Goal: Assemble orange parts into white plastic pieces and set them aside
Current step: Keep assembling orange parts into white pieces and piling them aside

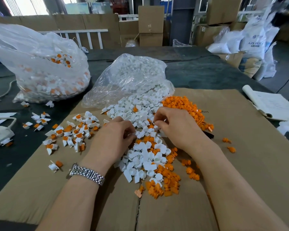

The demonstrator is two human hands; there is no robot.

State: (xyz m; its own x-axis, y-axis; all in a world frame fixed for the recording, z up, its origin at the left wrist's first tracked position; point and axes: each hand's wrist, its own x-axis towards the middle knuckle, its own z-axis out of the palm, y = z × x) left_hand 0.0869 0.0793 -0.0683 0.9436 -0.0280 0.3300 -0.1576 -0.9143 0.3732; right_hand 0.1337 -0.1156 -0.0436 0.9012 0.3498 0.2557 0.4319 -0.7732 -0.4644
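- Now, far out at ten o'clock sits the big bag (40,67) of finished pieces, white with orange showing through the plastic; that is where the set-aside lot ends up, I judge.
- Nearer, at nine o'clock from my hands, the assembled pieces (73,130) lie scattered on the cardboard sheet (240,164); I should drop each new one there and keep it apart from the loose stock.
- My left hand (113,139), watch (87,174) on its wrist, has its fingers curled tight; they seem to pinch a small white part, though the knuckles hide most of it.
- Between and under both hands spreads the white pieces pile (140,155), spilling from the open clear bag (132,77) at twelve o'clock.
- My right hand (175,125) is curled narrow too, fingertips pinching something small and white at the pile's edge; whether an orange part is in there, I cannot tell.
- At two o'clock and again at five o'clock lie the orange parts (187,107); I would pick one, align it squarely with the white cup, and press until seated.
- A notebook (272,104) rests far off at three o'clock.
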